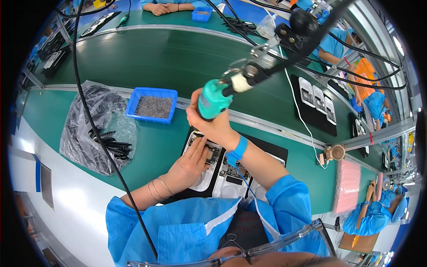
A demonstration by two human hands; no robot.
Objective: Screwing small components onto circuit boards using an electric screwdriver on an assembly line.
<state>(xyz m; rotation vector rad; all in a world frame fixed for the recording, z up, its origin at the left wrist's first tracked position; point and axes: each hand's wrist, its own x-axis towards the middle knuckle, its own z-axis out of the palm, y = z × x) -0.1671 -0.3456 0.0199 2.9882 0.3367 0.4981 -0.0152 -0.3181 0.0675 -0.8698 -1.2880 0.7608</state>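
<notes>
Your right hand (216, 128) grips a green driver (212, 101) over a circuit board (215, 154), where your left hand (189, 164) rests open, fingers extended.

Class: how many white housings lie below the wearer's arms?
3: left housing under the left hand, middle housing beside it, right housing partly behind the right forearm; more might be hidden.

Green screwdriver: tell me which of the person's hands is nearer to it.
Right. The right hand is wrapped around the green screwdriver; the left hand is lower in the picture, over the leftmost white-cased unit, not gripping the tool.
</notes>
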